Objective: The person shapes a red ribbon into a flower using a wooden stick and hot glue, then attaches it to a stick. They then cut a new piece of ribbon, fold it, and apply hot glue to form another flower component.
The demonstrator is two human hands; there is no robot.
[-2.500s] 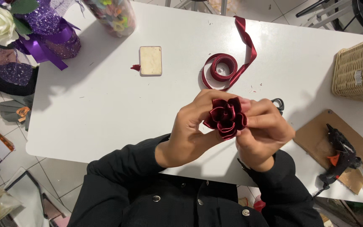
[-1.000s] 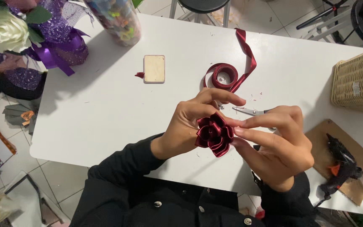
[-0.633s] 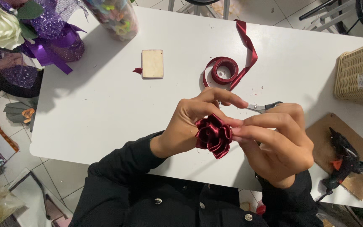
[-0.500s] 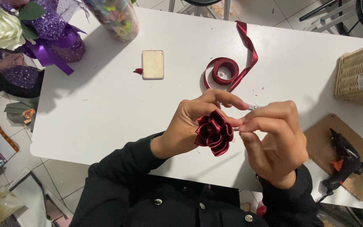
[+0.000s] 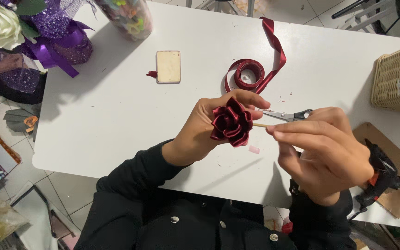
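Ribbon rose (image 5: pixel 231 121) sits gripped between left hand (image 5: pixel 204 127) fingers. Right hand (image 5: pixel 322 155), raised just beside it, pinches its thin wooden stick (image 5: pixel 259 125) at fingertips (image 5: pixel 274 133).

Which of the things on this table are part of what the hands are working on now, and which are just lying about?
In hand: ribbon rose, thin stick, left hand, right hand.
Lying about: scissors, ribbon roll, glue gun, wicker basket, tan block.
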